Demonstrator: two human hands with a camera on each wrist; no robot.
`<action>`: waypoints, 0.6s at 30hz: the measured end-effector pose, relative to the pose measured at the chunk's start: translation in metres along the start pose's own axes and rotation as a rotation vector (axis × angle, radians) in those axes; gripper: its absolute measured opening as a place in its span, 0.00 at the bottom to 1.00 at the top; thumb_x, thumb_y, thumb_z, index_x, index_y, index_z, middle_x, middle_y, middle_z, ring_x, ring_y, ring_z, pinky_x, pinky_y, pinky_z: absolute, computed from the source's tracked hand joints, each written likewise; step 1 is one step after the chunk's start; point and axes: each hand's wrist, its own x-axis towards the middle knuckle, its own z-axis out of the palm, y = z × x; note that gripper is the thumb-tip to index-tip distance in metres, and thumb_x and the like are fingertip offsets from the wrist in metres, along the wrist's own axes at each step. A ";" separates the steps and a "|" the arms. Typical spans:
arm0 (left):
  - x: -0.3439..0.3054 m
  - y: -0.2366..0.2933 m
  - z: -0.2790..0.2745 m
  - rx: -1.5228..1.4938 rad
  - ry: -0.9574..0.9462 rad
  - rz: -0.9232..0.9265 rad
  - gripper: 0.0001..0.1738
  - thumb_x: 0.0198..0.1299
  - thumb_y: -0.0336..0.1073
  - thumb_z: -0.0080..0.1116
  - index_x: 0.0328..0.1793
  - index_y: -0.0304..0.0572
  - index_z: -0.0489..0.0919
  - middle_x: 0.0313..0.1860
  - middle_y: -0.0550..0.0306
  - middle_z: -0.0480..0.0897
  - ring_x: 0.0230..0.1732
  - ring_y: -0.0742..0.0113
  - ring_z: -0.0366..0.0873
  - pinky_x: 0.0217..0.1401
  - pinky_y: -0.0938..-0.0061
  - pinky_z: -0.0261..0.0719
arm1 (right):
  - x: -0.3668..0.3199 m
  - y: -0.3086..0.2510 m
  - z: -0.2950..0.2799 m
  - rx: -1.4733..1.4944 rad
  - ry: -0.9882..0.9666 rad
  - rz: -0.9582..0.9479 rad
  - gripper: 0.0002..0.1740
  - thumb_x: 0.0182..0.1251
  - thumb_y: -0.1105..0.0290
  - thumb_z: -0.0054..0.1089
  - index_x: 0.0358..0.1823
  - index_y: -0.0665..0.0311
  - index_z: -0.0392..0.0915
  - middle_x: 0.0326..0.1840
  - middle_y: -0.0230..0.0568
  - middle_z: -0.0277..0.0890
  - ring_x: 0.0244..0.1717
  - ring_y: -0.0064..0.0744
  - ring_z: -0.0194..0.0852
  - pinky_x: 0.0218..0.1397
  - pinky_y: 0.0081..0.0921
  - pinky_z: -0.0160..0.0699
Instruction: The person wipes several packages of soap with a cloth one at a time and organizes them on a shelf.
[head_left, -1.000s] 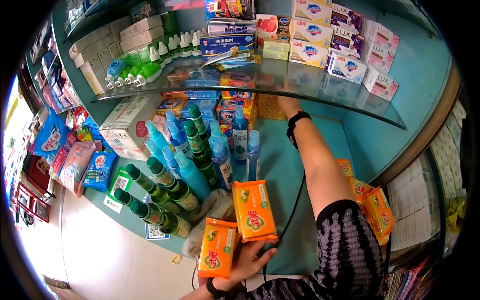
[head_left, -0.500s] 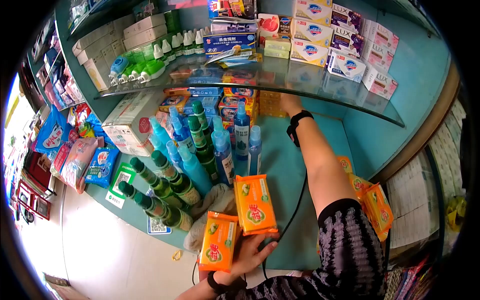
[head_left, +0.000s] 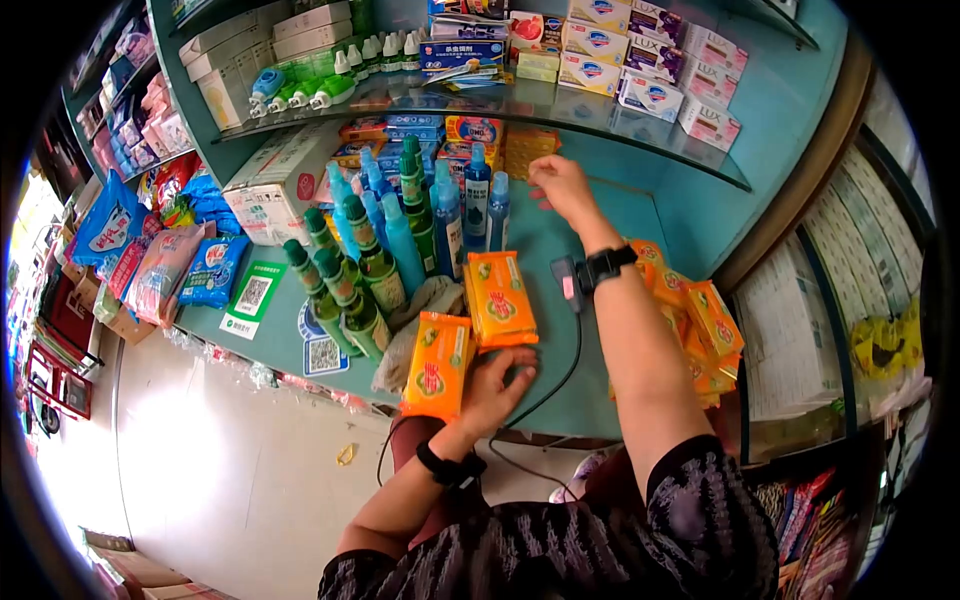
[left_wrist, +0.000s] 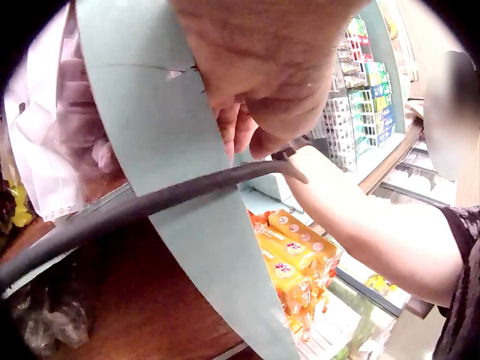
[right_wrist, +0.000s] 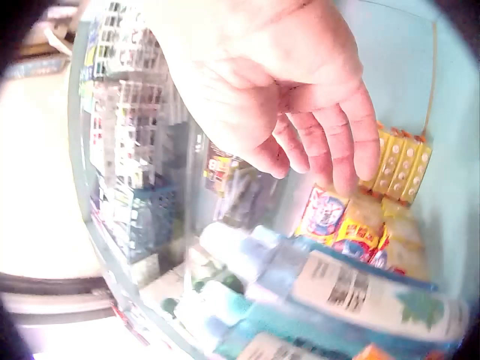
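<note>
Two orange soap packs, one upper (head_left: 501, 299) and one lower (head_left: 437, 366), lie at the counter's front beside a grey cloth (head_left: 398, 352). My left hand (head_left: 493, 392) rests at the counter edge, its fingers right at the lower ends of the packs and its thumb spread. Its palm side is hidden in the head view. My right hand (head_left: 562, 186) is above the counter, just in front of a stack of yellow-orange packs (head_left: 528, 152). In the right wrist view its fingers (right_wrist: 341, 150) are loosely bent, with nothing in them.
Spray bottles (head_left: 477, 200) and green bottles (head_left: 367, 325) stand left of my right hand. A glass shelf edge (head_left: 600, 130) overhangs the counter. More orange packs (head_left: 715, 320) are piled beside my right forearm. A black cable (head_left: 560, 385) crosses the counter front.
My right hand has drawn back from the yellow-orange stack beneath the glass shelf and come away with nothing. The head view has pulled back. My left hand stays by the packs.
</note>
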 end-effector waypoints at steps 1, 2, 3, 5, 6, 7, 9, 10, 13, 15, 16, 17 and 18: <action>-0.001 -0.007 0.002 0.000 0.033 0.034 0.14 0.63 0.31 0.56 0.54 0.38 0.75 0.47 0.55 0.82 0.51 0.68 0.79 0.55 0.74 0.74 | -0.023 -0.001 0.003 0.067 -0.010 -0.021 0.14 0.65 0.63 0.59 0.46 0.64 0.77 0.40 0.37 0.80 0.35 0.26 0.80 0.32 0.25 0.77; -0.002 -0.012 0.004 0.000 0.070 0.067 0.14 0.62 0.30 0.56 0.54 0.37 0.75 0.47 0.55 0.82 0.50 0.67 0.79 0.54 0.74 0.74 | -0.045 -0.002 0.007 0.135 -0.023 -0.041 0.14 0.64 0.63 0.60 0.46 0.64 0.77 0.40 0.37 0.80 0.34 0.26 0.80 0.30 0.25 0.76; -0.004 0.000 0.003 0.062 0.092 0.074 0.13 0.62 0.28 0.56 0.53 0.37 0.74 0.46 0.53 0.81 0.49 0.65 0.80 0.52 0.74 0.75 | -0.064 -0.002 0.009 0.137 -0.038 -0.031 0.16 0.65 0.61 0.60 0.48 0.64 0.75 0.42 0.38 0.80 0.36 0.27 0.80 0.32 0.24 0.76; -0.004 -0.002 0.004 0.112 0.123 0.144 0.12 0.62 0.27 0.56 0.52 0.36 0.74 0.45 0.52 0.81 0.47 0.65 0.80 0.51 0.73 0.76 | -0.100 0.001 0.007 0.142 -0.067 -0.007 0.20 0.66 0.59 0.59 0.53 0.65 0.73 0.45 0.39 0.79 0.40 0.27 0.79 0.34 0.24 0.77; -0.007 -0.002 0.006 0.139 0.132 0.178 0.12 0.61 0.27 0.55 0.51 0.36 0.74 0.45 0.51 0.81 0.46 0.64 0.80 0.50 0.73 0.76 | -0.117 0.008 0.007 0.172 -0.081 0.014 0.22 0.67 0.57 0.58 0.55 0.65 0.71 0.47 0.40 0.78 0.44 0.28 0.78 0.37 0.24 0.76; -0.010 0.004 0.007 0.148 0.141 0.212 0.12 0.60 0.26 0.56 0.50 0.35 0.74 0.45 0.49 0.80 0.46 0.61 0.79 0.50 0.71 0.76 | -0.131 0.015 0.006 0.201 -0.096 0.030 0.25 0.68 0.56 0.57 0.58 0.65 0.69 0.50 0.41 0.77 0.47 0.29 0.77 0.39 0.25 0.76; -0.015 0.022 0.009 0.169 0.168 0.285 0.12 0.58 0.24 0.56 0.48 0.34 0.74 0.47 0.46 0.78 0.47 0.53 0.79 0.50 0.68 0.76 | -0.155 0.022 0.005 0.242 -0.124 0.068 0.30 0.69 0.53 0.55 0.63 0.67 0.65 0.56 0.44 0.74 0.54 0.30 0.73 0.45 0.26 0.76; -0.019 0.033 0.009 0.181 0.181 0.318 0.11 0.57 0.23 0.56 0.47 0.34 0.74 0.48 0.44 0.77 0.48 0.50 0.78 0.50 0.67 0.76 | -0.169 0.024 0.005 0.258 -0.137 0.097 0.32 0.69 0.52 0.55 0.65 0.67 0.62 0.58 0.45 0.72 0.57 0.31 0.71 0.47 0.27 0.75; -0.022 0.069 0.007 0.372 0.315 0.483 0.20 0.56 0.26 0.58 0.56 0.33 0.70 0.57 0.37 0.71 0.60 0.42 0.69 0.61 0.60 0.68 | -0.198 0.028 0.011 0.353 -0.200 0.119 0.38 0.69 0.49 0.54 0.70 0.68 0.56 0.63 0.46 0.68 0.63 0.34 0.67 0.56 0.29 0.72; -0.012 0.077 0.007 0.444 0.430 0.501 0.25 0.58 0.29 0.58 0.62 0.33 0.67 0.61 0.32 0.68 0.64 0.37 0.64 0.66 0.56 0.64 | -0.208 0.034 0.021 0.423 -0.216 0.124 0.38 0.70 0.51 0.54 0.71 0.69 0.54 0.64 0.45 0.68 0.64 0.34 0.66 0.62 0.31 0.67; -0.006 0.074 0.008 0.485 0.483 0.467 0.28 0.59 0.32 0.58 0.65 0.32 0.65 0.63 0.29 0.65 0.66 0.34 0.62 0.67 0.54 0.62 | -0.209 0.033 0.026 0.433 -0.260 0.079 0.37 0.70 0.52 0.53 0.71 0.69 0.55 0.64 0.45 0.68 0.64 0.33 0.65 0.63 0.30 0.67; -0.001 0.071 0.009 0.524 0.534 0.434 0.31 0.60 0.35 0.58 0.67 0.32 0.63 0.65 0.27 0.63 0.67 0.32 0.60 0.69 0.53 0.59 | -0.211 0.032 0.031 0.443 -0.302 0.034 0.36 0.71 0.53 0.53 0.71 0.69 0.55 0.64 0.44 0.68 0.64 0.32 0.65 0.63 0.29 0.67; 0.003 0.064 0.008 0.547 0.511 0.370 0.32 0.61 0.37 0.57 0.68 0.32 0.62 0.66 0.25 0.62 0.68 0.31 0.58 0.69 0.52 0.58 | -0.211 0.031 0.035 0.452 -0.342 -0.015 0.35 0.71 0.54 0.52 0.70 0.70 0.56 0.63 0.44 0.68 0.63 0.31 0.65 0.63 0.29 0.66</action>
